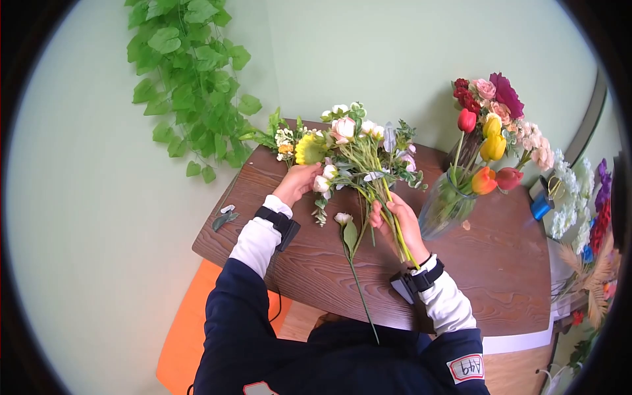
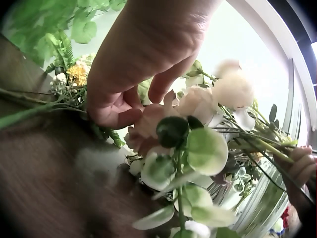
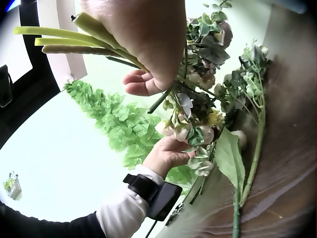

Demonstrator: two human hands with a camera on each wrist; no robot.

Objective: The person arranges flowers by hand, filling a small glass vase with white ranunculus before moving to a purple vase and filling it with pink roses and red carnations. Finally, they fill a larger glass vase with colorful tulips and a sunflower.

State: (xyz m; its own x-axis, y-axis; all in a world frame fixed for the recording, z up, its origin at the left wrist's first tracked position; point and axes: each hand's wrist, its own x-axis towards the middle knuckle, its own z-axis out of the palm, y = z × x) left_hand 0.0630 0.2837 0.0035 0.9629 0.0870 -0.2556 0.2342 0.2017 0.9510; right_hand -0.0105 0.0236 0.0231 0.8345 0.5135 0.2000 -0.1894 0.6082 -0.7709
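My right hand (image 1: 403, 224) grips a bundle of green stems (image 3: 94, 44), their cut ends sticking out past the wrist. Above it the bouquet (image 1: 359, 155) fans out with pale pink roses, white buds, a yellow sunflower (image 1: 309, 150) and eucalyptus leaves. At the bouquet's left side, my left hand (image 1: 299, 183) has its fingers curled against a pale pink flower (image 2: 151, 121), pinching its edge; blooms partly hide the fingertips. Below the bouquet a single pale bud (image 1: 343, 218) on a long leafy stem lies across the table, its end over the front edge.
A glass vase (image 1: 447, 204) with tulips and other flowers stands right of the bouquet on the brown table (image 1: 487, 263). Small yellow and white flowers (image 1: 284, 145) lie behind the left hand. A grey-green leaf piece (image 1: 224, 218) is at the left edge; blue ribbon (image 1: 542, 207) is far right.
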